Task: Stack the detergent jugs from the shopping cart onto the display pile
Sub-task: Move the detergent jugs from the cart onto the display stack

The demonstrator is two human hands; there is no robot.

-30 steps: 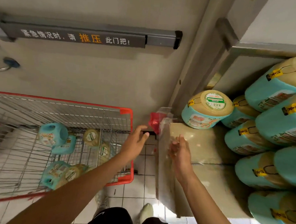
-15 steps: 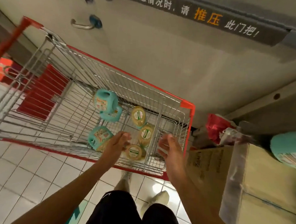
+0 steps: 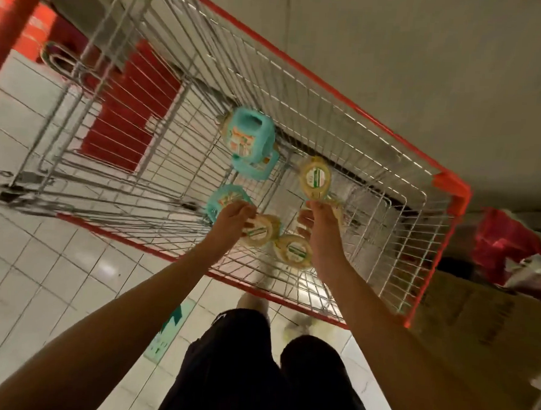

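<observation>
The red-rimmed wire shopping cart (image 3: 341,92) stands in front of me, with several teal detergent jugs lying in its basket. Both of my arms reach down into it. My left hand (image 3: 234,219) curls its fingers over a jug (image 3: 263,232) whose cream end faces up. My right hand (image 3: 320,228) stretches with straight fingers onto a jug (image 3: 336,206) that it mostly hides. Another cream-ended jug (image 3: 294,252) lies between my hands. Further in lie one more (image 3: 315,176) and a teal jug (image 3: 250,137) on its side. The display pile is out of view.
A cardboard box (image 3: 476,325) stands close on the right of the cart, with a red plastic bag (image 3: 505,245) behind it. A grey wall or door (image 3: 427,56) runs along the cart's far side. White floor tiles (image 3: 39,286) lie to the left, and my legs are below.
My view has swung left from the display pile to the cart. Both hands have moved from above the box down into the basket, the left one closing on a jug.
</observation>
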